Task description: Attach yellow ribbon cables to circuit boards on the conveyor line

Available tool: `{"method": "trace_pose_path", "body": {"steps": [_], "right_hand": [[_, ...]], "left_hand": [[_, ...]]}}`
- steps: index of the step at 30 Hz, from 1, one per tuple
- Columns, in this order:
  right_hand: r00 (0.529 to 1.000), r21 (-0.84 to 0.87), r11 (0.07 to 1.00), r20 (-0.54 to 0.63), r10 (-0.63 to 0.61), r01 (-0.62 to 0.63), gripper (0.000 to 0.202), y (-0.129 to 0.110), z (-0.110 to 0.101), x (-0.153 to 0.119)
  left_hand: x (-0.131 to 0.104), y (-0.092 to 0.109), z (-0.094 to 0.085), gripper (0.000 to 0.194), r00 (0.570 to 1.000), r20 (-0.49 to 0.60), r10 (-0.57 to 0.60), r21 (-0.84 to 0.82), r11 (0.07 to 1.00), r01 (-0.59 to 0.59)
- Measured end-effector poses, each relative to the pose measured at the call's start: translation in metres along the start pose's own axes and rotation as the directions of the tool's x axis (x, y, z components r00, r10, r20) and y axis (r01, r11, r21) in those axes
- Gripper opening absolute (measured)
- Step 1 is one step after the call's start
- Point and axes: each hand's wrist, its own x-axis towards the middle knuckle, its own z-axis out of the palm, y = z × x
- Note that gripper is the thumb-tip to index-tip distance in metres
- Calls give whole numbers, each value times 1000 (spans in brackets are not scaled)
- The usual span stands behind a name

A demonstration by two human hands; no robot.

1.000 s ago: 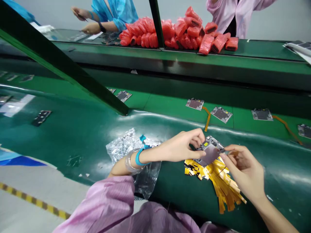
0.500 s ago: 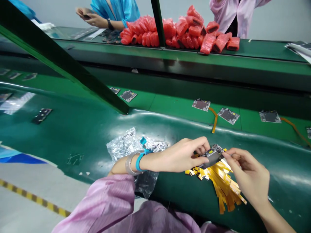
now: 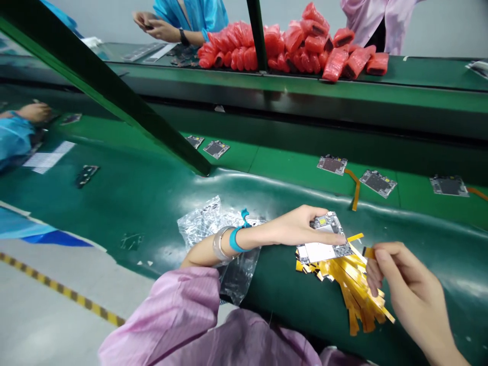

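Note:
My left hand (image 3: 301, 226) grips a circuit board (image 3: 324, 249) by its edges, with the board's light face tilted up toward me. Just to the right, my right hand (image 3: 404, 284) pinches the end of an orange flex cable (image 3: 369, 252); its dark connector tip points at the board but stands apart from it. Most of that cable is hidden by my fingers. Beneath both hands lies a fanned pile of orange flex cables (image 3: 354, 295) on the green mat. A crumpled clear plastic bag (image 3: 202, 218) sits under and behind my left forearm.
Beyond the mat's raised edge, boards lie on a green belt (image 3: 263, 162), among them a board with a cable attached (image 3: 332, 164). A slanted green post (image 3: 152, 122) crosses the left side. Red wrapped bundles (image 3: 293, 46) fill the far bench. A co-worker's hand (image 3: 36, 112) is at far left.
The board in my left hand has turned its light face up. My right hand has drawn away from it, with a cable end now showing in its fingers. A co-worker's arm has appeared at left.

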Motion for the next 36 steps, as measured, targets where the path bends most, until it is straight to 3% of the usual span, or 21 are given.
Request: {"method": "trace_pose_path", "body": {"steps": [13, 36], "right_hand": [[998, -143, 988, 45, -46, 52, 23, -15, 8, 4], [973, -168, 986, 229, 42, -3, 26, -3, 4, 5]], "left_hand": [[-12, 2, 3, 39, 999, 22, -47, 253, 967, 40], [-12, 6, 5, 29, 998, 20, -65, 355, 933, 54]]}}
